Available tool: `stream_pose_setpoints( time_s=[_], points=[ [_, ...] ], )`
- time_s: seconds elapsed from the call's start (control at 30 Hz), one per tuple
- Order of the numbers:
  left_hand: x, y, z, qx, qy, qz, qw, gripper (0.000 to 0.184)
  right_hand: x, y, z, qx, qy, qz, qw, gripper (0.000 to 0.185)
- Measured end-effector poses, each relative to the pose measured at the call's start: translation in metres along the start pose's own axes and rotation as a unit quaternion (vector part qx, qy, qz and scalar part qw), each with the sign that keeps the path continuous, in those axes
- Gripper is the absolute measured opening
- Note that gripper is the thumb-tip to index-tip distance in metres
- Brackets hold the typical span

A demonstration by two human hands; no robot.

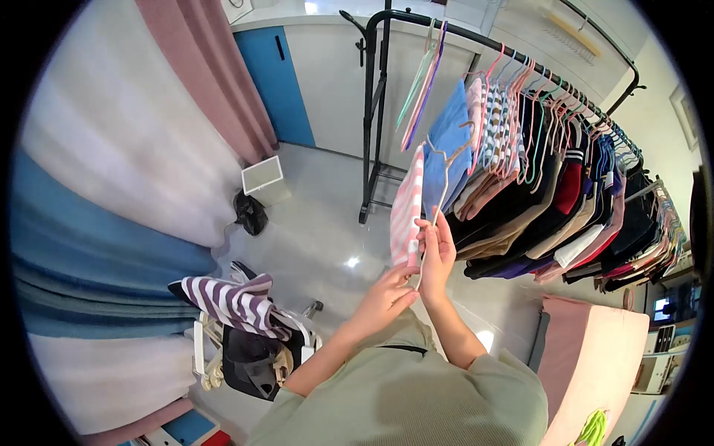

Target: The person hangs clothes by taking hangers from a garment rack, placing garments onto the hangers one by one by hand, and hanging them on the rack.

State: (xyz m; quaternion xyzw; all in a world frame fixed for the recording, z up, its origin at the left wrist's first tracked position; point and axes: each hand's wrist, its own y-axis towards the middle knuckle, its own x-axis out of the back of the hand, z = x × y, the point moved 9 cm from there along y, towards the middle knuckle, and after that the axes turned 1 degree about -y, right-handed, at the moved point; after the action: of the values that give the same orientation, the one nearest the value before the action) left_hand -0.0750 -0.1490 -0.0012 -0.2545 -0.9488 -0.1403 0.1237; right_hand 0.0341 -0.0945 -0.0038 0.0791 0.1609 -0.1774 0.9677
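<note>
A pink and white striped cloth (406,215) hangs in front of me from a light-coloured hanger (445,178). My left hand (384,301) is closed at the lower end of the cloth, near the hanger's lower tip. My right hand (437,256) is closed round the hanger's bar, with its fingers pointing up. Just behind the hanger is a blue garment (451,149) on the rack.
A black clothes rack (368,126) full of garments on hangers runs from the centre to the right. At lower left a chair (303,336) bears a purple and white striped garment (234,303). A white bin (266,186) stands near curtains (111,253). A pink-covered piece of furniture (587,357) is lower right.
</note>
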Motion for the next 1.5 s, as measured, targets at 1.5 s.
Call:
stream_pose_setpoints(
  time_s=[1.5],
  points=[
    [0.000,0.257,-0.001,-0.028,0.105,-0.126,0.986,0.035,0.002,0.233,0.056,0.029,0.042,0.197,0.979,0.075]
  ],
)
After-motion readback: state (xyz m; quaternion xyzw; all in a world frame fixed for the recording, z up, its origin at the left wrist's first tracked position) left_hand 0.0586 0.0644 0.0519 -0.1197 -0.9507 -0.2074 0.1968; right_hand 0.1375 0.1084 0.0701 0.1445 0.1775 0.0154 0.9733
